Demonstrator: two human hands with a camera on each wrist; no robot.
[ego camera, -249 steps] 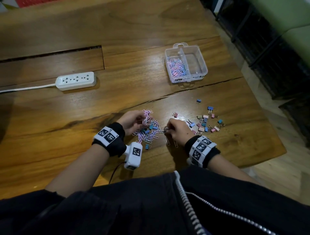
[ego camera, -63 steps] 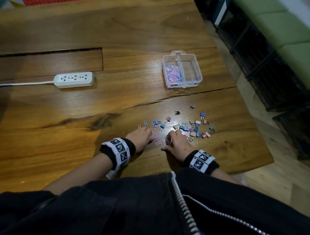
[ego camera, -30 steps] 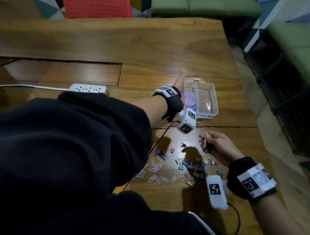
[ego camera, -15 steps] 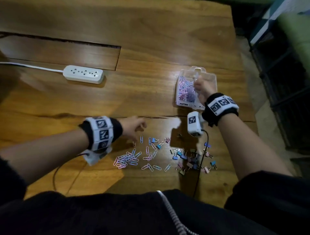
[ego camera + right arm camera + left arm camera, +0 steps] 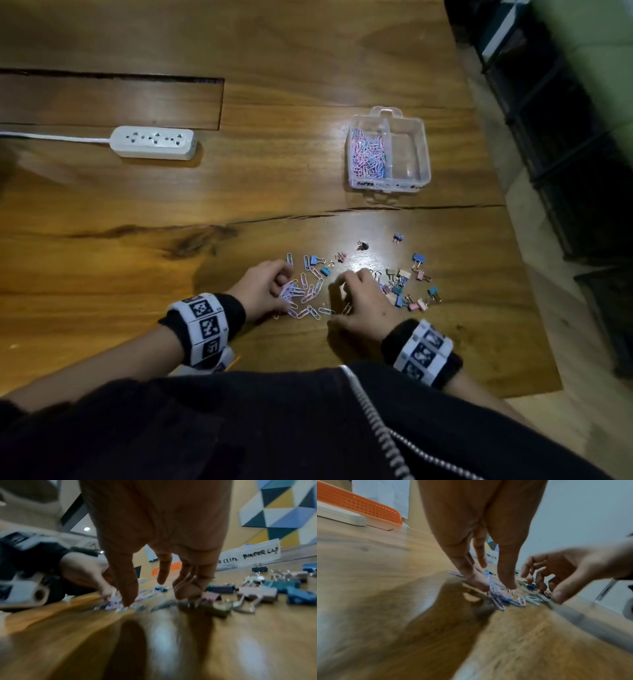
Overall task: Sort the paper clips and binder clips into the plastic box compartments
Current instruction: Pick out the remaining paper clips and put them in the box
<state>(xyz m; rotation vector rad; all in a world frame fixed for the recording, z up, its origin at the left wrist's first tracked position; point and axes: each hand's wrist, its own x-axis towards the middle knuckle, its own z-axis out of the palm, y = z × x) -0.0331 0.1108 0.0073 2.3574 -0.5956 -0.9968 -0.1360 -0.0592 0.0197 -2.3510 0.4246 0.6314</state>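
Pink and blue paper clips [image 5: 310, 291] lie loose near the table's front edge, with small coloured binder clips [image 5: 407, 291] to their right. My left hand [image 5: 270, 291] curls over a bunch of the paper clips; in the left wrist view its thumb and fingers [image 5: 494, 586] pinch that bunch [image 5: 498, 595]. My right hand [image 5: 359, 298] is spread between the two groups. Its thumb and fingertips [image 5: 157, 597] touch the table among the clips and grip nothing. The clear plastic box [image 5: 424, 161] stands further back, with paper clips [image 5: 368, 157] in its left compartment and nothing in the right one.
A white power strip [image 5: 154, 142] with its cord lies at the back left. A dark crack [image 5: 411, 207] runs across the wood between the box and the clips. The table ends at the right, close to the binder clips, beside dark shelving [image 5: 565, 137].
My right hand has come back from the box to the loose clips. My left hand has dropped onto the paper clips and closed on a bunch. The head camera has shifted.
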